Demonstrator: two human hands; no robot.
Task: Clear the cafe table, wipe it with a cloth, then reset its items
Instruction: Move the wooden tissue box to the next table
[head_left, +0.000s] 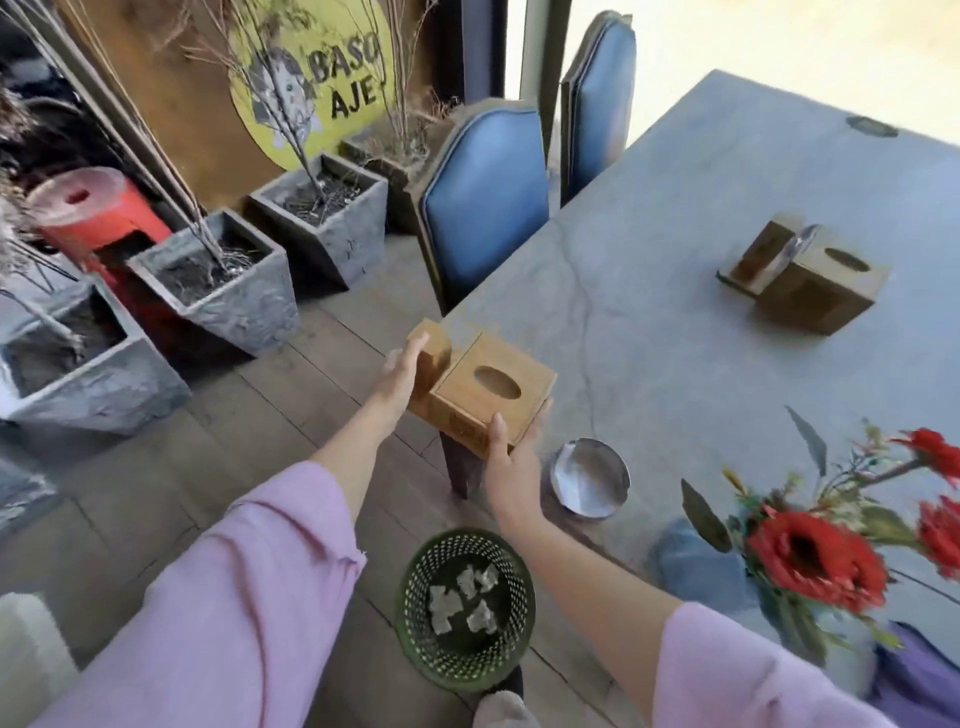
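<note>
pink sleeves (249, 587) fill the bottom of the view, both forearms reaching forward. between them on the floor sits a green mesh bin (464, 608) with a few crumpled white scraps in it.

both hands carry a wooden tissue box (483, 392) with an oval slot in its lid, held at the near corner of the grey counter (675, 312), partly out over the floor. left hand (402, 376) lies flat against the box's left side, fingers straight and pressed to the taller block at that end. right hand (511, 462) grips the near right corner, thumb on the front face and fingers wrapped underneath.

just right of that hand a round metal ashtray (589, 478) sits on the counter near its edge. red flowers (815, 556) stand at the near right, with a blurred blue cloth (696, 566) beside them. farther along the counter rests a second wooden box (810, 280), well apart from the first, with something shiny on it that is too blurred to name.

two blue padded chairs (483, 202) stand at the counter's left side. grey square planters (228, 280) with bare twigs line the floor by the wall, next to a red stool (93, 213) and a yellow sign (322, 67).
</note>
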